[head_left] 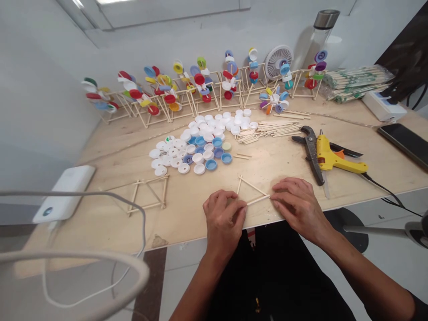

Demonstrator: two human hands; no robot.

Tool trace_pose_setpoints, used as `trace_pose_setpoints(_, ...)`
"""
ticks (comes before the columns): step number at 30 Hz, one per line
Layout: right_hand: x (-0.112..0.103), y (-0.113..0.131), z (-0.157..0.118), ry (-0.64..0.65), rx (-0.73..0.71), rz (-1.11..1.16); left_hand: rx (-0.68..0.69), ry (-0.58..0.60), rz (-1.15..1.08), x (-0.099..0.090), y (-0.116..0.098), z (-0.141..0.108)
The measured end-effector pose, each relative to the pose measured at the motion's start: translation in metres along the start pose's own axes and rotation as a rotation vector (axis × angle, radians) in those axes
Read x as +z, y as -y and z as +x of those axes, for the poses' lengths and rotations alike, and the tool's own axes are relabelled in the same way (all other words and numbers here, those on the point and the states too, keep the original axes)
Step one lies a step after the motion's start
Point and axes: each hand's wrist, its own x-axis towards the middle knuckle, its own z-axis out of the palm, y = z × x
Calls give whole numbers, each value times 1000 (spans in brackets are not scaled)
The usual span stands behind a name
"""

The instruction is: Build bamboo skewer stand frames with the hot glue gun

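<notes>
A small triangle of thin wooden sticks (253,187) lies on the table near its front edge. My left hand (224,216) pinches its lower left corner between thumb and fingers. At its right corner, my right hand (297,203) has thumb and fingertips closed on the stick ends. To the left rests a joined stick frame (147,206). Beyond my hands are two short loose sticks (242,156), a spread of white and blue bottle caps (203,138) and a heap of loose sticks (270,129).
A yellow glue gun (337,156) and black-handled cutters (312,154) lie to the right, near a phone (406,142). Stick stands with colourful cap wheels (200,87) line the back. A white power bank (65,194) sits left; its cable (142,223) loops across the foreground.
</notes>
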Motion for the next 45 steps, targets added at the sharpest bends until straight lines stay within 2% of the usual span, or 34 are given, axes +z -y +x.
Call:
trace_pose_setpoints(38,4,-4,-1,-41,-20,-18,16,29,-21,1,4,-1)
trace_pose_setpoints(45,1,-2,-2,-63,7,-12,-10,-48,-82,-16,8,-12)
